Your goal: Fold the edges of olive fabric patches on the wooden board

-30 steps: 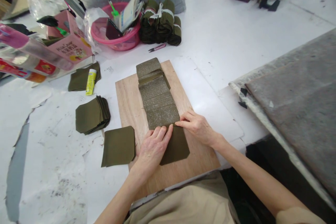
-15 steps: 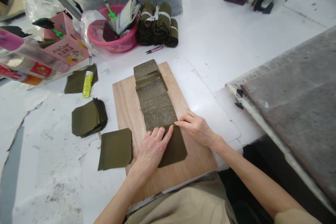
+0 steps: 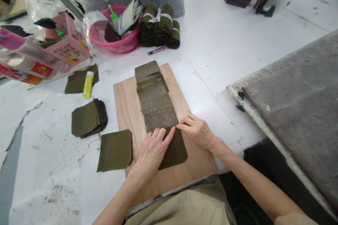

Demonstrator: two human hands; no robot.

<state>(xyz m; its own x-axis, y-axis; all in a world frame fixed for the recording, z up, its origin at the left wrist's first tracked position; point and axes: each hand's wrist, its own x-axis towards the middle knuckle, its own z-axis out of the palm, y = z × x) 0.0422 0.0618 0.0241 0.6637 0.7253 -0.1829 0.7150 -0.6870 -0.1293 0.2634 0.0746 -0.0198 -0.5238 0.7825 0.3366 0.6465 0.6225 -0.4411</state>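
Note:
A dark olive fabric piece [image 3: 175,151] with cut corners lies on a wooden board [image 3: 126,102]. Its upper edge meets a row of overlapping olive fabric pieces [image 3: 157,100] with rough, speckled surfaces. My left hand [image 3: 154,147] rests across that edge, fingers stretched and pressing down. At the edge's right end, my right hand [image 3: 196,130] pinches the fabric corner between thumb and forefinger, its other fingers curled. Left of the board lie a smaller pile of olive pieces [image 3: 114,151], which overlaps the board's edge, and a thicker stack [image 3: 88,117].
A yellow glue stick [image 3: 88,84] lies on more olive fabric [image 3: 75,81]. Behind the board are thread snips [image 3: 156,51], tied fabric rolls [image 3: 163,24] and a pink basket [image 3: 113,46]. A grey-topped slab [image 3: 295,88] stands at right.
Both hands stay at the same fabric edge, with hardly any movement. The view has shifted very slightly.

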